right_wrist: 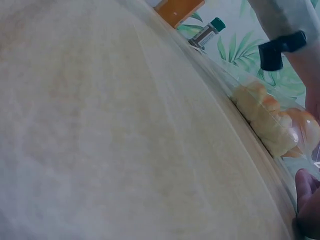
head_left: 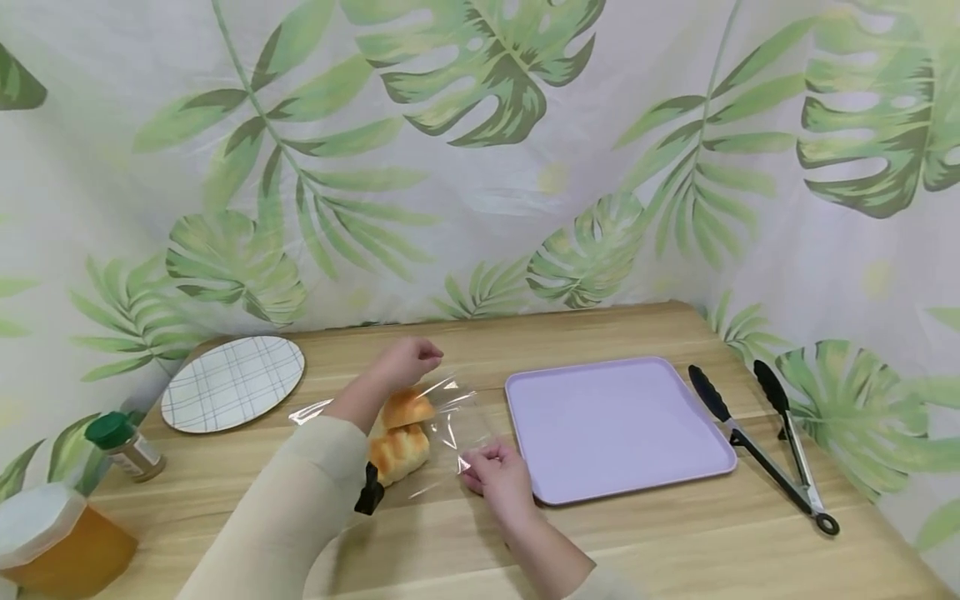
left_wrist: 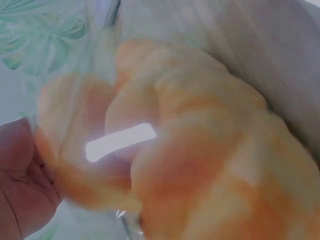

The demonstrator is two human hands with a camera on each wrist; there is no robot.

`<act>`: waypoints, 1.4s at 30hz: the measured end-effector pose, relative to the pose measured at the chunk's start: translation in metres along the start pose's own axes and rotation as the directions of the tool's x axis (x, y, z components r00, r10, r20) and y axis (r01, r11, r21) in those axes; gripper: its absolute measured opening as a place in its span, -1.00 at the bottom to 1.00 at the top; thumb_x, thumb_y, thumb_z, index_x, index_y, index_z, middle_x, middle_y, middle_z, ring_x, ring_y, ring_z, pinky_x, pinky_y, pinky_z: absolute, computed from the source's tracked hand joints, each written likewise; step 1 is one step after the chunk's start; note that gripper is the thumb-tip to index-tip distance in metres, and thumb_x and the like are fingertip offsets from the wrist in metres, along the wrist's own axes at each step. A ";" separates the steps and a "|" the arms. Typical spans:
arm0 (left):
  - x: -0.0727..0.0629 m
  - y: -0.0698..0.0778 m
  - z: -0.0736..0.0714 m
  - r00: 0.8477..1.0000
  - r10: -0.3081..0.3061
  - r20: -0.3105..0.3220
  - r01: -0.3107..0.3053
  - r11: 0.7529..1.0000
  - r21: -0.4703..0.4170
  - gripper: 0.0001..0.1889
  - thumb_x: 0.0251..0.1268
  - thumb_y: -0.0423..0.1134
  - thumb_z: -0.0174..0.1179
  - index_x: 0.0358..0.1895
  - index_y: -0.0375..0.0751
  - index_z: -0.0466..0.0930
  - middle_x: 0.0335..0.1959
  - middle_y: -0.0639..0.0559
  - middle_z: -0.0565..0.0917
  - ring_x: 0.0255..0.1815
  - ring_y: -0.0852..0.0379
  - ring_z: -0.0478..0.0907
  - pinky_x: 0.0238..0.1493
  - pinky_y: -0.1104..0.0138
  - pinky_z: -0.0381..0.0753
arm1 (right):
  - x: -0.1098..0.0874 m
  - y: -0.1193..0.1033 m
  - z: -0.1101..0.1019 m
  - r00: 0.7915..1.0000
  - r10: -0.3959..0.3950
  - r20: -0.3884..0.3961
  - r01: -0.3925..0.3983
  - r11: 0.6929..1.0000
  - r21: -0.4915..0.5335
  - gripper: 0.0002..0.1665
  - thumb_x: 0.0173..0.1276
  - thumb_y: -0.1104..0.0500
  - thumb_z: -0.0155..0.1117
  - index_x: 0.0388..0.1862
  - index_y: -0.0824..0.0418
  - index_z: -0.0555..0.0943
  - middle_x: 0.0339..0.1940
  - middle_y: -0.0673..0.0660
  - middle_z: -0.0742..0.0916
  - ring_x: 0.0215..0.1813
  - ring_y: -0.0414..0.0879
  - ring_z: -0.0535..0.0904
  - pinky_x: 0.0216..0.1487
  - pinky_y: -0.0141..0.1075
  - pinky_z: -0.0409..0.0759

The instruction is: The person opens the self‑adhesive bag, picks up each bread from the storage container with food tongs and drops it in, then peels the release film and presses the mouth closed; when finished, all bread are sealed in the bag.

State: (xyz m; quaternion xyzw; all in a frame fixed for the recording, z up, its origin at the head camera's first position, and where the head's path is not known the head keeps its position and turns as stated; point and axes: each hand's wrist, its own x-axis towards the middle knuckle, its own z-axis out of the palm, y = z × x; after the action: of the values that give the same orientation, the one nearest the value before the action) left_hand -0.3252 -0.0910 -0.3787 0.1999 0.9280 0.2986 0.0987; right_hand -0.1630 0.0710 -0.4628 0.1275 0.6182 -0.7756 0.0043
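Observation:
Golden-brown bread rolls (head_left: 400,454) lie inside a clear plastic bag (head_left: 465,417) on the wooden table, left of a lilac tray. My left hand (head_left: 405,362) reaches over the bread and pinches the bag's far side. At the near right edge of the bag, my right hand (head_left: 498,477) grips the film between thumb and fingers. Close up in the left wrist view, the bread (left_wrist: 200,130) fills the middle behind shiny film, with the left hand (left_wrist: 25,180) at its side. The right wrist view catches only part of the right hand (right_wrist: 307,195), below the bagged bread (right_wrist: 270,122).
The lilac tray (head_left: 615,429) sits right of the bag, with black-tipped tongs (head_left: 772,467) beyond it. At left are a checked oval plate (head_left: 232,383), a green-capped spice jar (head_left: 127,447) and a white-lidded amber container (head_left: 67,546). A leaf-print cloth (head_left: 480,208) hangs behind.

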 end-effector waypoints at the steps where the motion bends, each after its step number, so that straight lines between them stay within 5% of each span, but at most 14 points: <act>1: 0.006 -0.007 0.003 1.000 0.027 -0.001 -0.027 1.000 0.005 -0.68 0.44 -0.14 0.12 0.04 -0.28 0.65 -0.02 -0.17 0.72 0.03 -0.07 0.63 0.12 0.10 0.63 | 0.000 0.001 0.000 1.000 -0.003 -0.001 0.003 1.000 0.004 -0.90 0.26 0.36 0.24 -0.31 0.33 0.48 -0.34 0.11 0.72 -0.38 -0.27 0.64 -0.26 -0.45 0.73; 9: 0.014 -0.006 0.013 0.996 -0.009 0.087 0.006 0.999 0.035 -0.69 0.42 -0.19 0.11 -0.01 -0.35 0.68 0.01 -0.23 0.71 0.11 -0.14 0.60 0.23 0.04 0.57 | 0.000 0.004 -0.003 0.998 -0.068 0.012 0.067 0.996 0.053 -0.83 0.20 0.41 0.23 -0.23 0.37 0.47 -0.31 0.22 0.79 -0.39 -0.27 0.67 -0.30 -0.49 0.72; 14: 0.014 -0.005 0.018 0.994 -0.035 0.108 0.031 0.999 0.034 -0.72 0.42 -0.17 0.13 -0.08 -0.32 0.70 -0.07 -0.18 0.72 -0.01 -0.04 0.59 0.10 0.12 0.61 | -0.001 0.003 -0.002 0.997 -0.069 0.026 0.068 0.997 0.048 -0.79 0.24 0.39 0.24 -0.15 0.48 0.54 -0.33 0.20 0.80 -0.39 -0.29 0.67 -0.30 -0.50 0.71; 18: 0.010 -0.010 0.016 0.997 -0.030 0.067 0.031 0.999 -0.026 -0.74 0.40 -0.16 0.15 -0.15 -0.31 0.69 -0.22 -0.09 0.71 -0.17 0.09 0.54 -0.09 0.28 0.57 | -0.002 0.001 0.001 0.999 -0.033 0.000 0.033 0.999 0.016 -0.73 0.28 0.39 0.23 -0.07 0.54 0.55 -0.36 0.20 0.79 -0.42 -0.29 0.65 -0.33 -0.50 0.71; 22: 0.005 -0.015 0.011 0.998 -0.016 0.058 0.026 0.984 -0.176 -0.74 0.45 -0.19 0.11 -0.15 -0.36 0.65 -0.24 -0.14 0.70 -0.22 0.11 0.57 -0.15 0.35 0.58 | -0.003 -0.008 0.000 0.999 -0.029 -0.045 0.029 1.000 0.006 -0.72 0.32 0.35 0.23 -0.07 0.55 0.58 -0.43 0.11 0.76 -0.44 -0.29 0.63 -0.36 -0.50 0.69; 25: -0.001 -0.015 0.005 0.997 -0.008 0.070 0.032 0.942 -0.334 -0.71 0.50 -0.21 0.05 -0.07 -0.43 0.58 -0.09 -0.32 0.68 -0.08 -0.07 0.65 0.06 0.19 0.67 | 0.000 -0.015 -0.004 0.997 -0.038 -0.066 0.040 0.999 0.029 -0.75 0.33 0.33 0.24 -0.10 0.53 0.59 -0.41 0.05 0.75 -0.39 -0.29 0.65 -0.31 -0.50 0.70; 28: -0.011 -0.011 -0.003 0.999 -0.008 0.045 0.028 0.892 -0.451 -0.68 0.53 -0.21 0.01 0.04 -0.45 0.52 0.06 -0.40 0.64 0.10 -0.20 0.63 0.28 -0.02 0.55 | 0.004 -0.026 -0.010 0.994 -0.062 -0.086 0.066 0.997 0.046 -0.80 0.34 0.32 0.24 -0.16 0.48 0.59 -0.38 0.04 0.75 -0.34 -0.28 0.67 -0.22 -0.47 0.72; 31: -0.024 -0.005 -0.013 0.999 0.005 -0.041 -0.024 0.866 -0.500 -0.66 0.53 -0.21 0.01 0.07 -0.48 0.51 0.07 -0.36 0.65 0.02 -0.01 0.68 0.31 -0.02 0.53 | 0.008 -0.040 -0.015 0.990 -0.093 -0.105 0.098 0.994 0.047 -0.82 0.36 0.31 0.24 -0.19 0.46 0.60 -0.34 0.08 0.77 -0.30 -0.26 0.69 -0.12 -0.39 0.74; 33: -0.033 0.000 -0.020 0.994 0.012 -0.110 -0.069 0.842 -0.535 -0.68 0.51 -0.23 0.03 0.02 -0.49 0.53 -0.06 -0.17 0.75 -0.08 0.17 0.71 0.28 0.04 0.56 | 0.011 -0.050 -0.017 0.987 -0.111 -0.118 0.116 0.992 0.043 -0.80 0.37 0.30 0.25 -0.15 0.46 0.60 -0.30 0.11 0.79 -0.28 -0.25 0.70 -0.10 -0.38 0.74; 38: -0.060 0.006 -0.032 0.958 0.005 -0.288 -0.195 0.747 -0.636 -0.81 0.48 -0.23 0.10 -0.14 -0.30 0.59 -0.36 0.37 0.73 -0.23 0.38 0.69 0.11 0.39 0.65 | 0.016 -0.076 -0.021 0.971 -0.213 -0.110 0.211 0.977 -0.034 -0.69 0.38 0.26 0.26 -0.03 0.50 0.58 -0.19 0.25 0.80 -0.26 -0.29 0.72 -0.18 -0.46 0.72; 42: -0.083 0.009 -0.035 0.920 -0.034 -0.390 -0.265 0.681 -0.683 -0.89 0.46 -0.23 0.12 -0.25 -0.07 0.61 -0.37 0.39 0.74 -0.22 0.39 0.71 0.04 0.56 0.62 | 0.019 -0.097 -0.022 0.946 -0.317 -0.063 0.308 0.943 -0.128 -0.72 0.38 0.29 0.26 -0.05 0.51 0.61 -0.18 0.31 0.79 -0.31 -0.35 0.70 -0.22 -0.48 0.71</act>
State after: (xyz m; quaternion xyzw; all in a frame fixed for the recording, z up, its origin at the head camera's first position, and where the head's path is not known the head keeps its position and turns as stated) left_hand -0.2580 -0.1381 -0.3403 0.1436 0.7205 0.6779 -0.0275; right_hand -0.1935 0.1184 -0.3780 0.0592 0.6743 -0.7232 -0.1368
